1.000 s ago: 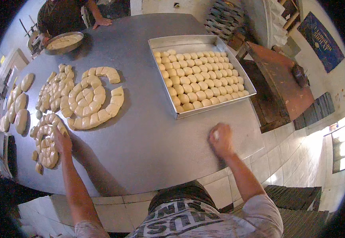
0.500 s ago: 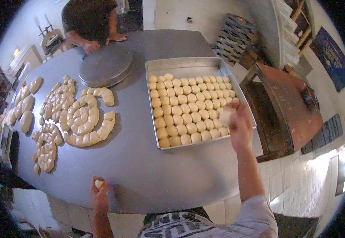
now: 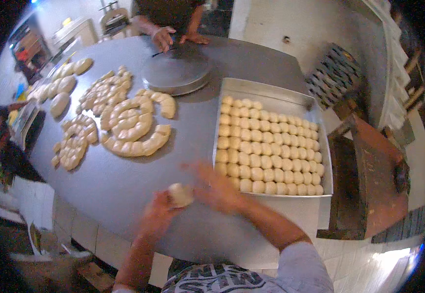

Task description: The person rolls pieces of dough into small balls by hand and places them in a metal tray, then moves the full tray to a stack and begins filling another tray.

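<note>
My left hand (image 3: 159, 211) is closed on a pale dough piece (image 3: 180, 195), held above the near part of the metal table. My right hand (image 3: 218, 189) is just to the right of it, blurred, with fingers stretched apart toward the dough and nothing visible in them. Behind and right of that hand stands a square metal tray (image 3: 277, 89) holding close rows of round dough balls (image 3: 266, 161). A short row sits at its far left, with bare tray bottom beside it. Coils of cut dough (image 3: 133, 119) lie on the table to the left.
Across the grey table (image 3: 193, 151), a person's hands (image 3: 163, 38) rest by a round metal lid or plate (image 3: 177, 71). Smooth oval dough lumps (image 3: 60, 103) lie at the far left. A reddish-brown wooden stand (image 3: 369, 176) is right of the tray.
My right hand has come from over the tray's right side to beside my left hand. The left hand has moved up and right with its dough. The view has shifted left.
</note>
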The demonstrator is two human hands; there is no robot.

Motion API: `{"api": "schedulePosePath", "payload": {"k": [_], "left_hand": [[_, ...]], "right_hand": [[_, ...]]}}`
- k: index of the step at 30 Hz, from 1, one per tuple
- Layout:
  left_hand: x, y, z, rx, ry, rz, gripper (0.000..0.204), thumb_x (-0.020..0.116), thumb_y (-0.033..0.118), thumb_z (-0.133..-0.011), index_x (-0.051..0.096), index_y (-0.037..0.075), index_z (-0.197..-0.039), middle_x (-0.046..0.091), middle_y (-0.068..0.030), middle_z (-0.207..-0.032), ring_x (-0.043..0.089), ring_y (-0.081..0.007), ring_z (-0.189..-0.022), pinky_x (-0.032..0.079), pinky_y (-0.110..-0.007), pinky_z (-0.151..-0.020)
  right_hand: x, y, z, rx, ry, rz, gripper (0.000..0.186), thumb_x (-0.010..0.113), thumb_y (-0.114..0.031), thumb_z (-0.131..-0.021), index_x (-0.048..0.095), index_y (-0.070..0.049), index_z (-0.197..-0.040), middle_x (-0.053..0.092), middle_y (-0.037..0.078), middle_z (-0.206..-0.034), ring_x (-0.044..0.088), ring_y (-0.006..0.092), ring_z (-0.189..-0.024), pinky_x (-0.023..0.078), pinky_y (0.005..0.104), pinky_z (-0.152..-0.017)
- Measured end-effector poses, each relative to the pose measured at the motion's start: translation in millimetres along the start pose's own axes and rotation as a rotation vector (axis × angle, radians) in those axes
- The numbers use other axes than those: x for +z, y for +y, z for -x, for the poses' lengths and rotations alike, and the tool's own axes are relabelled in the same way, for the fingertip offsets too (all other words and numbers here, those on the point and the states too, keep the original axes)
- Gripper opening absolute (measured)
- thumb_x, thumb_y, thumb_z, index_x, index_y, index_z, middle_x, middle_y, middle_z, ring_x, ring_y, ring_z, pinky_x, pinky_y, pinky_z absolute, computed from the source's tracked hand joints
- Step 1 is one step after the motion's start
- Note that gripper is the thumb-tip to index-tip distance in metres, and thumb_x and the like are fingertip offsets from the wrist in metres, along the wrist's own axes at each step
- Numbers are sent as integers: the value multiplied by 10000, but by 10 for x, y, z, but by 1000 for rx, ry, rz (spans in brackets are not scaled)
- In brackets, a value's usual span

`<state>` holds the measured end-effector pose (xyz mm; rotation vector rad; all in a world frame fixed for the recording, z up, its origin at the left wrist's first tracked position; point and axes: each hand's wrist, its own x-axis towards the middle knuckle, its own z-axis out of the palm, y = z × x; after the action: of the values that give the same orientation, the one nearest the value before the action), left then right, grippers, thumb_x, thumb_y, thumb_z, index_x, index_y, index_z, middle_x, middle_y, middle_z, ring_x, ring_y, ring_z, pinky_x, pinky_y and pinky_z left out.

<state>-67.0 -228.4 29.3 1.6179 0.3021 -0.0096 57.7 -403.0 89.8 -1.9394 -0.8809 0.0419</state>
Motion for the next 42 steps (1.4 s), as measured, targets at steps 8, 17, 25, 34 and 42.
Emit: {"api": "schedulePosePath", "payload": {"k": [8, 17, 25, 34, 42], "left_hand": [[-1558, -172, -335, 102, 425, -605, 236, 541, 217, -876, 637, 51, -1015, 641, -127, -994, 609, -251, -925, 460, -370, -816], [-3525, -488, -923, 160, 800, -1363, 488, 611, 195, -788, 488, 136, -1256, 546, -91, -1135, 459, -310, -1063, 446, -417, -839], [-3474, -304, -937, -47, 725, -1419, 196, 576, 144, -785, 577, 14, -932, 582, -138, -1012, 480, -316, -1014, 413, -432, -827], [-1919, 165, -65, 159, 123, -339, 121, 537, 147, -872, 483, 44, -906, 508, -82, -780, 495, -176, -774, 422, -296, -645], [-1021, 116, -341, -45, -107, -192, 211, 630, 143, -805, 456, 98, -918, 495, 8, -792, 495, -97, -719, 423, -242, -611]], "right_hand": [[385, -267, 1918, 359, -40, 325, 366, 554, -160, -818, 532, -41, -1163, 572, 172, -1097, 514, 363, -1037, 359, 455, -934], [918, -134, 1458, 429, 197, 758, 320, 555, -152, -768, 492, 0, -1043, 488, 218, -1094, 413, 387, -1056, 303, 493, -932], [476, 514, 1313, 514, 664, 887, 266, 627, -146, -734, 507, -7, -927, 494, 202, -997, 448, 352, -982, 344, 449, -895], [244, 444, 1640, 625, 689, 860, 194, 609, -105, -684, 534, -31, -846, 530, 148, -875, 477, 330, -881, 373, 426, -807], [-107, 334, 1731, 722, 386, 786, 243, 610, -151, -721, 532, -17, -907, 550, 187, -960, 506, 371, -948, 378, 470, -896]]}}
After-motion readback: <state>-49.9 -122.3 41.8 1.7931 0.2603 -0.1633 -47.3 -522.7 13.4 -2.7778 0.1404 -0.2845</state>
